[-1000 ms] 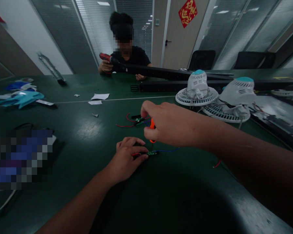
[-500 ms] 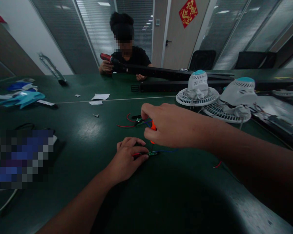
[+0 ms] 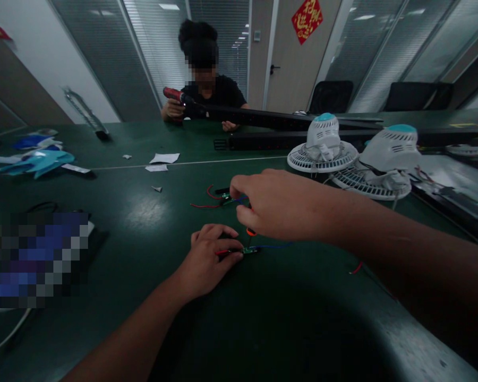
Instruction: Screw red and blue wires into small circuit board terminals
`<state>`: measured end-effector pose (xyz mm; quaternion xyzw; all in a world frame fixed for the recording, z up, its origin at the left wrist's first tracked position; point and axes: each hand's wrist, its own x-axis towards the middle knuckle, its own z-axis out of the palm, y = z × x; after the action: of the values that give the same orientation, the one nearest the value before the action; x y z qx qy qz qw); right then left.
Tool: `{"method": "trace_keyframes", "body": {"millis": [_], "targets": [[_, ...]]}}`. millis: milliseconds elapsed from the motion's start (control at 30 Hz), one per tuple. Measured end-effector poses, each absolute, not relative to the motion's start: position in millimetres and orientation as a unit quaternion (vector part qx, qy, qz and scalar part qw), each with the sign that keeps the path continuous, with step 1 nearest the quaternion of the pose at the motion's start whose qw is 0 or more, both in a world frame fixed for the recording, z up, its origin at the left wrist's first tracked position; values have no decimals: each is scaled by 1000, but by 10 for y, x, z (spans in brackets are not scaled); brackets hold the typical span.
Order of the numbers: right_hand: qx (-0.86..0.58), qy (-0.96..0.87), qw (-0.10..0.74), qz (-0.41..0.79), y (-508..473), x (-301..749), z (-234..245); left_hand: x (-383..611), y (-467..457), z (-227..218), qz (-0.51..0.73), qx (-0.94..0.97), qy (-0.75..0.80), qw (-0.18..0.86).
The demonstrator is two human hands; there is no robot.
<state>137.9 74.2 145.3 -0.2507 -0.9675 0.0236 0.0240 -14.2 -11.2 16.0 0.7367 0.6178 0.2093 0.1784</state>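
Observation:
My left hand (image 3: 207,257) rests on the dark green table (image 3: 143,223), fingers pinched on a small green circuit board (image 3: 249,250) with red and blue wires. Just above it my right hand (image 3: 281,204) is closed round an orange-handled screwdriver (image 3: 250,231), whose thin tip points down at the board. Most of the handle is hidden in my fist. A second small board (image 3: 225,197) with red wires lies beyond my right hand's fingers.
Two white fan parts (image 3: 322,146) (image 3: 386,159) lie at the right. A person across the table holds a red power drill (image 3: 174,95) against a long black bar (image 3: 279,121). Paper scraps (image 3: 163,158) and blue items (image 3: 35,159) lie at the left.
My right hand has turned and sunk slightly, hiding more of the orange handle. My left hand and the board have stayed put.

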Motion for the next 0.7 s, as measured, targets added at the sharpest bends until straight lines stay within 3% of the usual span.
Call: {"method": "trace_keyframes", "body": {"millis": [700], "targets": [[-258, -964, 36, 59, 730, 1394, 1484, -139, -106, 149, 214, 736, 618, 176]]}}
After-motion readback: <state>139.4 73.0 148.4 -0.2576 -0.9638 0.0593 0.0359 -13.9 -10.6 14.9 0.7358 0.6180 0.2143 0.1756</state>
